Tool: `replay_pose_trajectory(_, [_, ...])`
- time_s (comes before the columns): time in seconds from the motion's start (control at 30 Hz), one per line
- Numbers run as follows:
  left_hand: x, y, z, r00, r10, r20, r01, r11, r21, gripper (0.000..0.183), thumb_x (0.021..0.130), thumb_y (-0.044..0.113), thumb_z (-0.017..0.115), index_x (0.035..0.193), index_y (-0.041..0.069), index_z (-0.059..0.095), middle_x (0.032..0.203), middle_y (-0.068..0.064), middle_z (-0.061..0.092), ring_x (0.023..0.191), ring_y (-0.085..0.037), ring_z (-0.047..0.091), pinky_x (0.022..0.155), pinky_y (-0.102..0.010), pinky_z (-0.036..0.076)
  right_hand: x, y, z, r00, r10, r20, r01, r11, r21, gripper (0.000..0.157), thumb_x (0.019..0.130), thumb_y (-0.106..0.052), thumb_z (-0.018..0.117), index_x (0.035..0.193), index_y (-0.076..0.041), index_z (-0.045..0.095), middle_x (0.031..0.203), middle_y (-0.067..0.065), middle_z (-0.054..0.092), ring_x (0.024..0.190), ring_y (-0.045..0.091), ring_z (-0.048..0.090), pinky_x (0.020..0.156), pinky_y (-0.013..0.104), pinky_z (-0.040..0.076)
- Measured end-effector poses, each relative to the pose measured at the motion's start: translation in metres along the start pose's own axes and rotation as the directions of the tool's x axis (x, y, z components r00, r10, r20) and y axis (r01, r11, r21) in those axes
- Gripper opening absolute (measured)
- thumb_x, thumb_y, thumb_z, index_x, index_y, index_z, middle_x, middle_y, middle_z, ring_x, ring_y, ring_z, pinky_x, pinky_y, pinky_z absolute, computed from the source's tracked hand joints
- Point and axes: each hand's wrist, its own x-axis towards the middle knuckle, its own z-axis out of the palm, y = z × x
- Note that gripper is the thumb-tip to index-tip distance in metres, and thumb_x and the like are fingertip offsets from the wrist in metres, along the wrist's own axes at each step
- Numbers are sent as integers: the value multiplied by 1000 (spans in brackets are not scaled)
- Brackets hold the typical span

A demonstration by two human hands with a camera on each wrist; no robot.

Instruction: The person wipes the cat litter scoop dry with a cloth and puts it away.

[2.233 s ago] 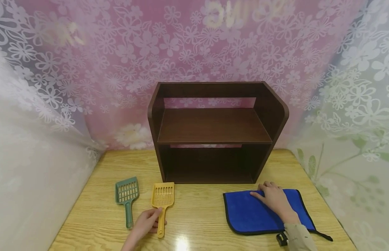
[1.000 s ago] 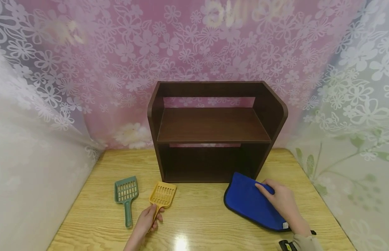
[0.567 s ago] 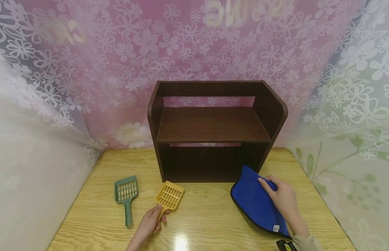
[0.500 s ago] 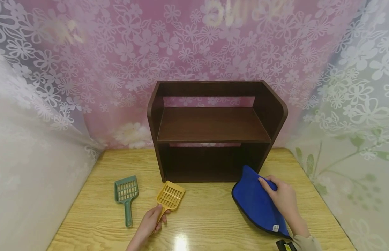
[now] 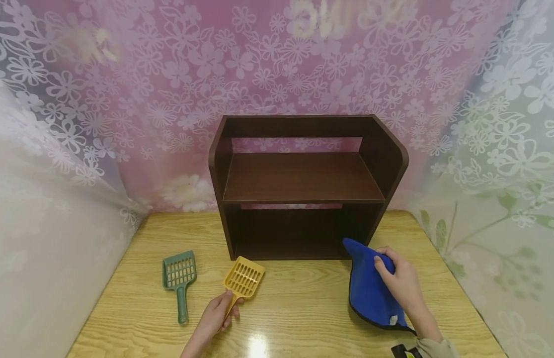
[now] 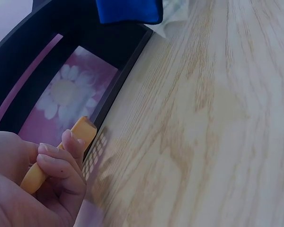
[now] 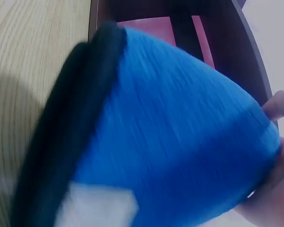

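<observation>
2 hands (image 5: 217, 312) (image 5: 403, 281) gripping, left a slotted yellow scoop (image 5: 244, 284), right a bent, fuzzy blue cloth (image 5: 369, 293), grained tabletop (image 5: 303, 303)

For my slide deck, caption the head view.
Left hand grips the yellow scoop, right hand the blue cloth; green scoop lies left, shelf behind.

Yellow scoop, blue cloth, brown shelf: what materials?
Yellow scoop: likely molded plastic, smooth, slight sheen; blade and handle look one piece.
Blue cloth: matte, napped fabric, possibly microfiber; it bends softly.
Brown shelf: probably laminated board, satin finish; flat panels, faint grain.
</observation>
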Motion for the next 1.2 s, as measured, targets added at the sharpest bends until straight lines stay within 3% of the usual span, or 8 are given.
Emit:
replay_pose_trajectory(0.17, [0,0,3,1000,-2,-8,2,1000,15,55,113,35,31,126,-9,62,76,0,60,48,-4,36,42,-17,32,1,-2,5,987,-138,-82,136,990,-31,7,93,-9,73,100,-11,71,93,4,73,82,5,63,71,9,44])
replay_pose_trajectory(0.37, [0,2,5,1000,-3,-7,3,1000,16,54,113,33,32,130,-10,58,77,0,60,48,-4,36,43,-17,32,7,-2,11,936,-304,-179,303,952,-34,21,82,5,79,91,-8,66,102,7,67,93,5,58,84,7,41])
replay_pose_trajectory(0.53, [0,3,6,1000,1,-11,-1,1000,25,53,113,32,32,128,-10,60,76,0,60,48,-4,36,43,-16,32,13,-5,11,922,-350,-169,353,936,-11,18,84,5,76,92,-4,62,126,15,67,128,24,56,111,13,31])
replay_pose_trajectory(0.63, [0,4,8,1000,8,-8,-7,1000,28,53,113,33,32,127,-10,61,77,-1,60,49,-4,37,43,-16,32,16,-6,14,918,-355,-175,359,933,-7,17,84,3,77,96,-3,66,118,16,71,126,32,58,116,20,28])
replay_pose_trajectory(0.77, [-1,5,10,1000,18,7,-18,999,30,54,112,35,33,128,-10,60,79,-2,60,50,-3,37,43,-16,32,16,-7,20,909,-340,-242,355,935,20,21,79,5,80,98,-1,71,104,16,74,108,13,65,118,25,30])
replay_pose_trajectory(0.87, [0,5,11,999,29,20,-30,999,30,55,112,35,33,127,-10,61,80,-2,60,50,-3,37,43,-15,32,16,-8,23,904,-310,-296,342,938,60,18,82,5,78,97,1,71,94,16,72,98,0,60,114,22,34])
replay_pose_trajectory(1.07, [1,6,14,999,34,20,-34,999,21,54,112,34,34,126,-10,62,79,-3,61,50,-4,37,43,-16,33,14,-9,28,891,-327,-316,373,923,97,19,88,6,72,106,5,68,96,17,67,97,2,56,91,10,40])
replay_pose_trajectory(1.2, [2,9,18,999,35,31,-35,999,6,55,112,35,36,136,-11,54,81,-4,63,50,-4,37,44,-17,33,14,-11,31,884,-377,-275,416,904,98,26,88,9,69,113,6,62,106,17,64,102,8,59,97,7,39])
